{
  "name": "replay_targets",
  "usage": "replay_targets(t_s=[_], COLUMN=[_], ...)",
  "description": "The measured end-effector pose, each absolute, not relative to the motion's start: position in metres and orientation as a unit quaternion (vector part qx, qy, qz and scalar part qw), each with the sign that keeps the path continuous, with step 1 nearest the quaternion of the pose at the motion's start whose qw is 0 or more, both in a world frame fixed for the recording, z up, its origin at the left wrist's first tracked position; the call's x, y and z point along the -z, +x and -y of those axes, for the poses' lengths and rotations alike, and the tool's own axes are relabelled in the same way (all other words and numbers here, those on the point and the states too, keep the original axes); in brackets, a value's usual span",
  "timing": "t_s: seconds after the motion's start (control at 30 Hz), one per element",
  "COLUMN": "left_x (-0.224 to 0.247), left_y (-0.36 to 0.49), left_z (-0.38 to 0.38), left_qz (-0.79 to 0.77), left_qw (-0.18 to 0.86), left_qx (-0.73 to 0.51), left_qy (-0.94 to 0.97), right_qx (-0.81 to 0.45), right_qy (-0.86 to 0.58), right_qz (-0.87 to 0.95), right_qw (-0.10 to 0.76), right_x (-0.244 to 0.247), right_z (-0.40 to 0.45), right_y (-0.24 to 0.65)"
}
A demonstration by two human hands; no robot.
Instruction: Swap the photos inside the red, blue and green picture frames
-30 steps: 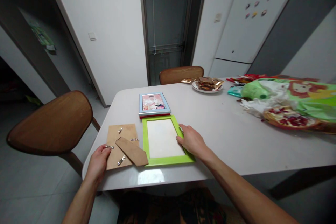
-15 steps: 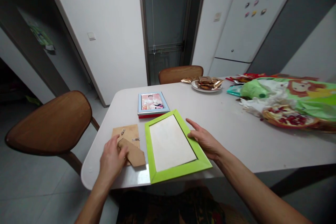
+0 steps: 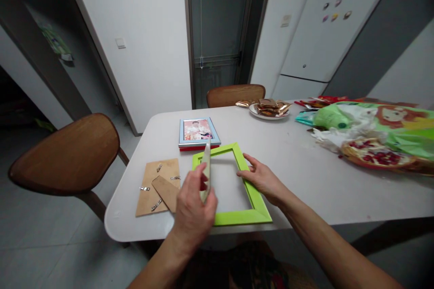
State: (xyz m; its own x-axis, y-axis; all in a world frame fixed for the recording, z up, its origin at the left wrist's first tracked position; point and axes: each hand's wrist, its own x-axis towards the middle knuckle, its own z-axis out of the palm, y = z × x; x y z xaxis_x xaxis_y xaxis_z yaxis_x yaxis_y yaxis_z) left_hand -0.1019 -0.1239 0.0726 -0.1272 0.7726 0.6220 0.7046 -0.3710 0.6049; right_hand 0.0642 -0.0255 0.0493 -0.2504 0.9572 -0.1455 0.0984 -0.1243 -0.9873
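Observation:
A green picture frame (image 3: 242, 217) lies near the table's front edge, its middle open to the tabletop. My right hand (image 3: 262, 178) grips its right side, fingers above and thumb on the rim. Over the frame's left side, my left hand (image 3: 196, 196) holds a thin pale panel (image 3: 207, 169) upright, seen nearly edge-on. To the left lies a brown backing board (image 3: 152, 180) with metal clips and a stand flap (image 3: 166, 192), partly hidden by my left hand. Behind the frame, a light blue frame with a pink picture (image 3: 197, 131) rests on something red.
On the white table (image 3: 132, 230), a plate (image 3: 269, 116) of wrapped snacks stands at the back. Green bags (image 3: 359, 117) and a cut pomegranate (image 3: 376, 153) lie at the right. Brown chairs stand at the left (image 3: 68, 158) and behind the table (image 3: 233, 95).
My left hand has moved right from the backing board to the green frame. The pale panel that filled the frame's opening is now lifted out and upright in that hand.

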Motion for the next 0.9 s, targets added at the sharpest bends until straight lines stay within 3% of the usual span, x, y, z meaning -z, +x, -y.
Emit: replay_targets(t_s=[0.2,0.43,0.73,0.9], left_x=[-0.051,-0.029,-0.042,-0.045], left_y=[-0.169,-0.186,-0.181,-0.176], left_z=[0.136,0.148,0.128,0.130], left_qz=[-0.670,-0.712,-0.693,-0.652], left_qw=[0.174,0.185,0.190,0.231], left_qx=[-0.549,-0.479,-0.492,-0.569], left_qy=[0.469,0.479,0.492,0.446], right_qx=[-0.348,-0.166,-0.155,-0.154], right_qy=[-0.598,-0.634,-0.636,-0.631], right_qz=[0.661,0.726,0.721,0.727], right_qw=[0.291,0.210,0.228,0.220], right_x=[-0.023,-0.014,-0.023,-0.014], right_z=[0.010,0.006,0.005,0.000], right_y=[0.073,0.069,0.067,0.070])
